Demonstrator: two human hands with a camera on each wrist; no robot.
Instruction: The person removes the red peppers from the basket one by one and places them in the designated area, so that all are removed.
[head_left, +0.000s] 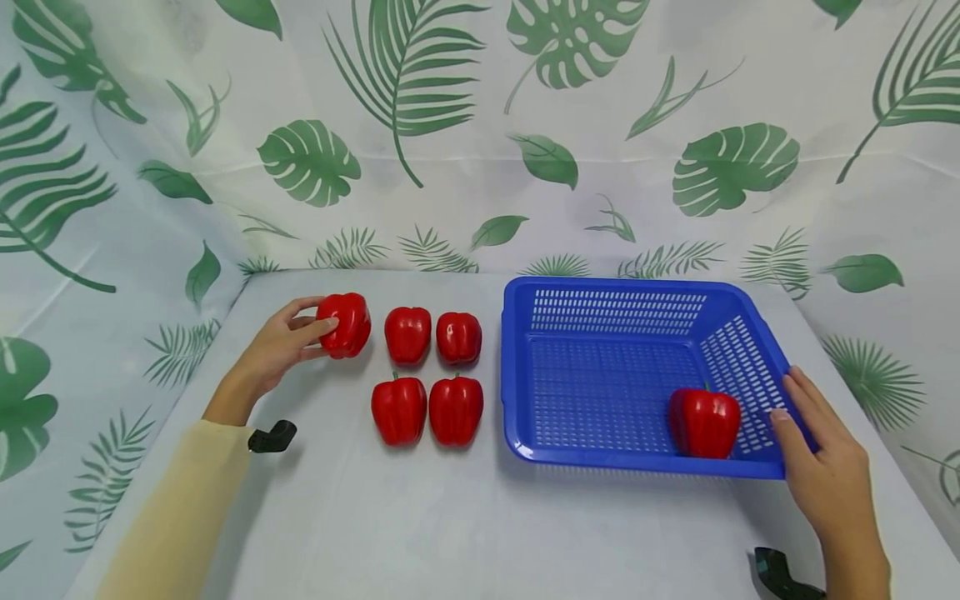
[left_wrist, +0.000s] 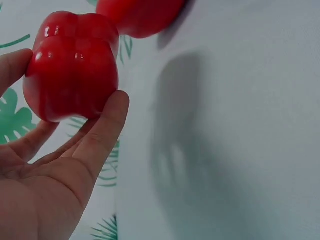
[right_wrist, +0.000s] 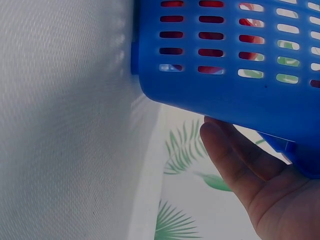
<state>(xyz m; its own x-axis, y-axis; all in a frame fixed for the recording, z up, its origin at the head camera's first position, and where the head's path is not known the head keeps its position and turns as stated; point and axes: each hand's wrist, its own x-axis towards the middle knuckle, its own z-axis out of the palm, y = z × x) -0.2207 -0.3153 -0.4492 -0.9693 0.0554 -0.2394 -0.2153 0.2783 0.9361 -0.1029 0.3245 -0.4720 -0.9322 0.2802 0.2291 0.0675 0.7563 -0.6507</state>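
My left hand (head_left: 288, 342) grips a shiny red bell pepper (head_left: 345, 326) between thumb and fingers, above the far left of the table. In the left wrist view, this pepper (left_wrist: 72, 67) is clear of the white surface, where the hand's shadow falls. Right of it, several more red bell peppers (head_left: 400, 410) stand in two rows. At the right end of a blue plastic basket (head_left: 652, 468), my right hand (head_left: 832, 458) holds the rim, thumb on top and fingers along the outside. One red bell pepper (head_left: 703, 423) sits inside, in the basket's near right corner.
A white cloth covers the table (head_left: 420, 525). Behind and at both sides hangs a leaf-printed curtain (head_left: 465, 192). Black curved pieces (head_left: 273, 437) stick out at both wrists. The basket's slotted wall (right_wrist: 215, 45) fills the upper part of the right wrist view.
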